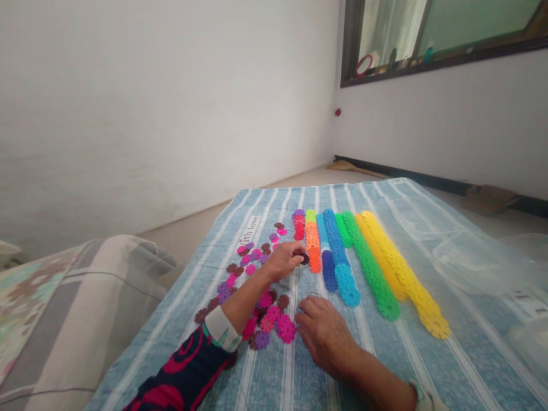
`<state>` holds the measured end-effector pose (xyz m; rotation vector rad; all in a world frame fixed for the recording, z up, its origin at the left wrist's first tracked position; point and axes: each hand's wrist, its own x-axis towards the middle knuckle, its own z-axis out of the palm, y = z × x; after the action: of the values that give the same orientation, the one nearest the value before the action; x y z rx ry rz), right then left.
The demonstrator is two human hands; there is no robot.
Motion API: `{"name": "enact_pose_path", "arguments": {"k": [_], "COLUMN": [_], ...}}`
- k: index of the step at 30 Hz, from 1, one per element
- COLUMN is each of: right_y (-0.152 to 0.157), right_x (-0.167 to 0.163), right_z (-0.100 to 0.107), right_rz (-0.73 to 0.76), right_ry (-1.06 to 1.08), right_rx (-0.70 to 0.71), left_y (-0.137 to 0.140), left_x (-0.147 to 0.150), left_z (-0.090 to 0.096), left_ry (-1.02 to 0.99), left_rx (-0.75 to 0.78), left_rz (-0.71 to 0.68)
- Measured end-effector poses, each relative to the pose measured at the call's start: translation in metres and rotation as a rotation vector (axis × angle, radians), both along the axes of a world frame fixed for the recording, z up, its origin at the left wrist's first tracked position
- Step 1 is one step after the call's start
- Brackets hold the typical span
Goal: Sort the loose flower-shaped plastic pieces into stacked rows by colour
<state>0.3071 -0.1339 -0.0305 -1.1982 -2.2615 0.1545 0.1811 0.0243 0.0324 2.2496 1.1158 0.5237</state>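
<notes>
My left hand (283,260) reaches across the loose pieces, its fingers pinched on a dark brown notched disc (305,259) beside the orange row. Under and around that forearm lie many loose flower-shaped plastic discs in pink (286,329), purple (262,340) and brown (283,301). My right hand (324,332) rests low on the cloth, right of the loose discs, with fingers curled inward; what they hold, if anything, is hidden. Ahead of it run overlapping rows of discs: red (298,229), orange (314,251), blue (335,237), green (371,271) and yellow (400,265).
A blue and white striped cloth (363,365) covers the table. Clear plastic bags (475,251) lie along its right side. Fabric-covered furniture (98,308) stands at the left. Behind are a white wall (171,114), a window (449,34) and a broom (353,166) on the floor.
</notes>
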Motion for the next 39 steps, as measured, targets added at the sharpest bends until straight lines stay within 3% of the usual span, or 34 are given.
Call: {"name": "enact_pose_path", "arguments": {"k": [6, 14, 23, 39], "right_y": [0.000, 0.000, 0.001, 0.002], "right_x": [-0.001, 0.000, 0.000, 0.001], "right_z": [-0.002, 0.000, -0.004, -0.010], "right_rz": [0.000, -0.005, 0.003, 0.033], "right_ry": [0.003, -0.002, 0.008, 0.041], "right_rx": [0.007, 0.018, 0.016, -0.003], "left_y": [-0.025, -0.024, -0.026, -0.041], "left_x": [0.017, 0.025, 0.030, 0.029], "left_z": [-0.005, -0.025, -0.028, -0.030], "left_ry": [-0.018, 0.114, 0.197, 0.273], "left_rx": [0.018, 0.156, 0.277, 0.205], "left_rz": [-0.085, -0.080, -0.065, 0.096]}}
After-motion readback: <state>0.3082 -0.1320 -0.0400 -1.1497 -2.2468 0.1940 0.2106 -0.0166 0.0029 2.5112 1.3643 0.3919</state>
